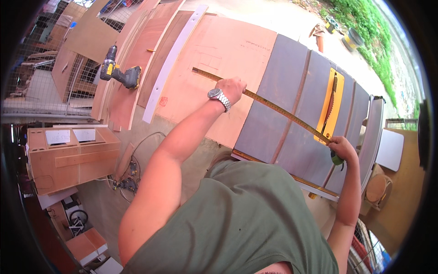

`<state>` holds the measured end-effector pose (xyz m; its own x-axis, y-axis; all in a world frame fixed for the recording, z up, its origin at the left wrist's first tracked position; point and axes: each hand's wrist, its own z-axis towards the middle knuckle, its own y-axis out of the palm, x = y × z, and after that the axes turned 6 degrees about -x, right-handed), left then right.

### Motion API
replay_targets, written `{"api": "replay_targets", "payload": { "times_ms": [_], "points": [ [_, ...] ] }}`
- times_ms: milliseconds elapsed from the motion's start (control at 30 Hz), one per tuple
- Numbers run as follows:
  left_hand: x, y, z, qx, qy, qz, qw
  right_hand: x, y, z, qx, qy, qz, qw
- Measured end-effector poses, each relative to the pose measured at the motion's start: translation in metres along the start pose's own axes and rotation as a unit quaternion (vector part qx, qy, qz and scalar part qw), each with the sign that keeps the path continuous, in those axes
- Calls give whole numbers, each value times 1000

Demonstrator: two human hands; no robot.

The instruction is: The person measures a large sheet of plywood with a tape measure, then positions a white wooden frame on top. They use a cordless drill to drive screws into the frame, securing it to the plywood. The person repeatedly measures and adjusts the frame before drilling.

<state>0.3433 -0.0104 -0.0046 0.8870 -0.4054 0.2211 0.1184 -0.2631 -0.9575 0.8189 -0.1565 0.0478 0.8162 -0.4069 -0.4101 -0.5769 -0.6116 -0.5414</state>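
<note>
A tape measure's yellow blade (pixel 287 115) runs slantwise from the plywood sheet (pixel 182 98) on the left across the grey table saw top (pixel 292 68). My left hand (pixel 232 89), with a metal watch on its wrist, is closed on the blade over the plywood. The blade's free end lies past that hand, near pencil lines on the wood. My right hand (pixel 344 148) grips the tape measure by its green case (pixel 336 159), near the front end of the saw's yellow insert (pixel 329 102). The red saw blade (pixel 328 109) stands in that insert, just beyond my right hand.
A yellow and black cordless drill (pixel 119 73) lies on boards at the left, beside a long white strip (pixel 175 59). The saw's fence rail (pixel 372 137) is at the right. Below left are a wooden cabinet (pixel 73 157) and cables (pixel 132 169) on the floor.
</note>
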Motion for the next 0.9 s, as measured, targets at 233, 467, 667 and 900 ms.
{"api": "replay_targets", "payload": {
  "times_ms": [233,467,667,900],
  "points": [
    [-41,-5,18,-35,-75,2,997,44,-22,13,59,-51,-30,996],
    [-73,-6,26,-32,-133,19,990,95,-45,9,95,-46,-33,994],
    [-70,-3,40,-18,-153,49,987,100,-50,22,122,-49,-28,991],
    [-78,7,55,18,-130,61,989,100,-50,28,141,-43,-29,989]
  ]
}}
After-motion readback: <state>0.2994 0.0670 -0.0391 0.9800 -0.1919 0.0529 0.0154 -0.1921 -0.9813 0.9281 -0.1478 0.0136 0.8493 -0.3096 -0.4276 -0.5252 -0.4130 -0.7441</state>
